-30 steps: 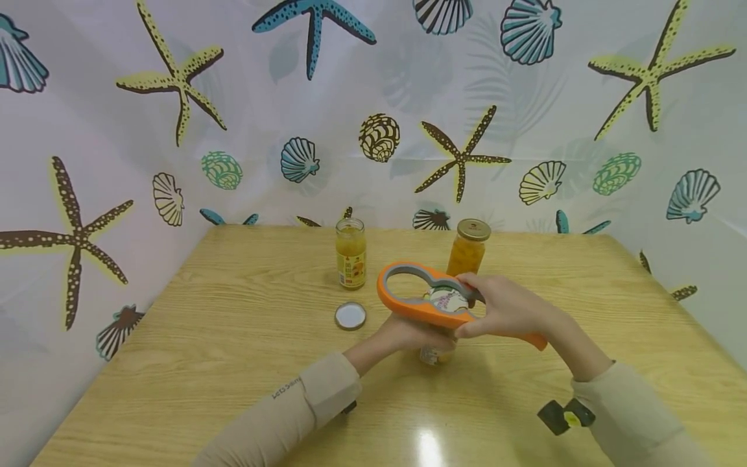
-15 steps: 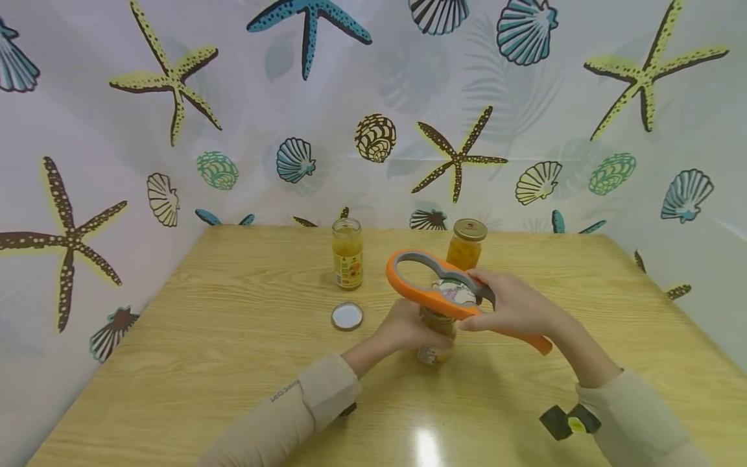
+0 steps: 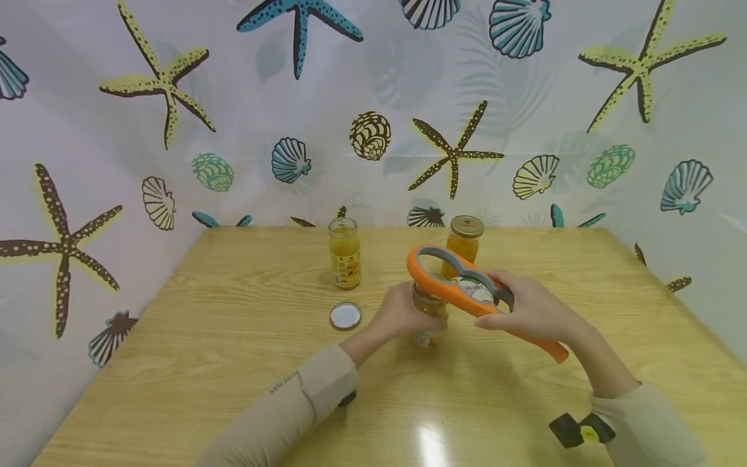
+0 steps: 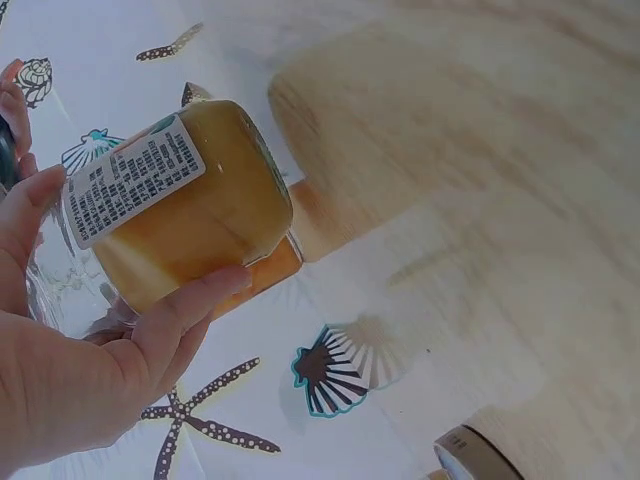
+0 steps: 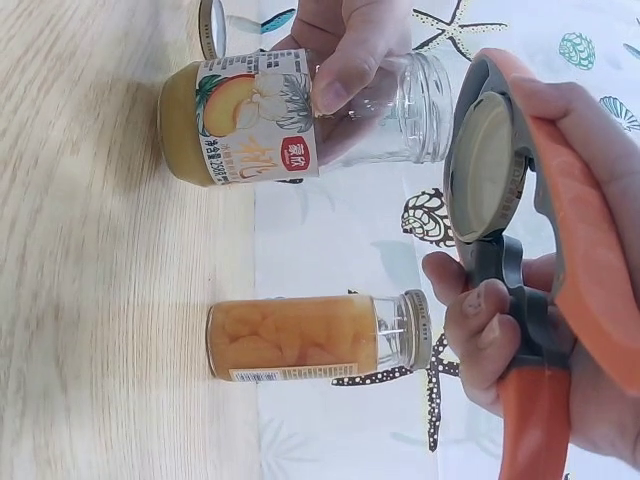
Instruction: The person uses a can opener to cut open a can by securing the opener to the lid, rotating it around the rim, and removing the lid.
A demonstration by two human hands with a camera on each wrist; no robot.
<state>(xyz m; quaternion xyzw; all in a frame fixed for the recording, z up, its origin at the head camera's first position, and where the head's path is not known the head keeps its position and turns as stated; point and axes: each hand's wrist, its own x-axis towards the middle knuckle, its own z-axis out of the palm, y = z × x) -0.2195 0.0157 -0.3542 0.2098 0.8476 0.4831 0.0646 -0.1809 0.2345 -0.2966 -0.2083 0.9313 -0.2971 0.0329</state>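
My left hand [image 3: 401, 311] grips a glass jar [image 5: 240, 125] around its side. A peach label wraps it, pale yellow contents fill its lower part, and its mouth is uncovered. My right hand [image 3: 533, 308] holds an orange and grey jar opener [image 3: 452, 293] by its handles. Caught in the opener's inner ring is a round metal lid [image 5: 485, 170], apart from the jar's rim in the right wrist view. Behind the opener stands a capped jar of orange fruit pieces [image 5: 290, 338], partly covered by the opener in the head view.
An uncapped jar of yellow contents [image 3: 344, 253] stands at the back, left of my hands. Before it a loose lid [image 3: 345, 316] lies with its white inside up. The wooden table [image 3: 233, 311] ends at a patterned cloth [image 3: 327, 181] behind and beside it.
My right hand has moved the opener, with the lid in it, rightward and off the jar's mouth. My left hand and its jar have shifted slightly up and left in view.
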